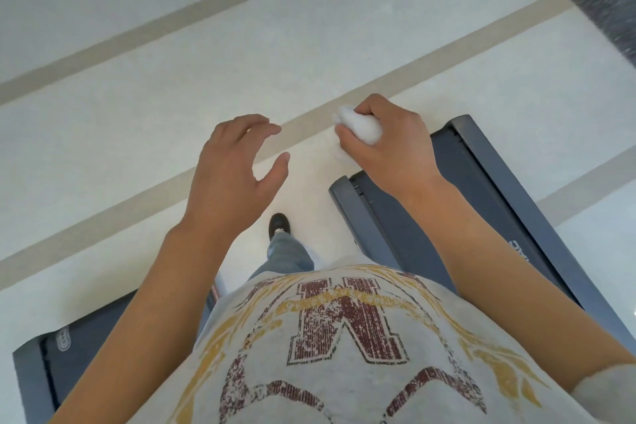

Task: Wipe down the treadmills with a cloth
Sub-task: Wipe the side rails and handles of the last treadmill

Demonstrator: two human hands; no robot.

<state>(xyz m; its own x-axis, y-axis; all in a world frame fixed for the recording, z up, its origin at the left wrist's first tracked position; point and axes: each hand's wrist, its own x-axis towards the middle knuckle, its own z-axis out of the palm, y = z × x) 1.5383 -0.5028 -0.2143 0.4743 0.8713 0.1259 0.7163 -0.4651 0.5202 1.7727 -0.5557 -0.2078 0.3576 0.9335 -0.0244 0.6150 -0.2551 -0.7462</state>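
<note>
1. Head cam looks pretty much straight down the person's front at a pale floor (pixel 144 134) with tan stripes (pixel 192 182) running diagonally across it.
2. Right hand (pixel 389 144) is curled tight around a scrunched-up white cloth (pixel 359 126); a wad of it pokes out past the knuckles and thumb. The hand is up in the air over the end of the right treadmill (pixel 481 203), not touching the deck as far as the view shows.
3. Left hand (pixel 230 165) holds nothing: fingers loosely bent, thumb spread away from them, a wide gap between, hovering over bare floor.
4. Right treadmill is dark grey with a black belt and side rails, running off toward the lower right. There's pale lettering on its outer rail (pixel 521 251), but it's upside down and too blurry to read properly.
5. Left treadmill (pixel 44 365) sits at the lower left, mostly hidden by the left arm. It has a small oval logo badge (pixel 64 339) on the belt end; the text inside is illegible.
6. Grey T-shirt (pixel 344 337) fills the bottom, with a big distressed maroon "W" and yellow flourishes around it; a yellow banner across the letter has tiny writing that can't be made out.
7. Below the hands, one jeans leg (pixel 285 251) and a dark shoe (pixel 278 224) stand on the floor between the two treadmills.
</note>
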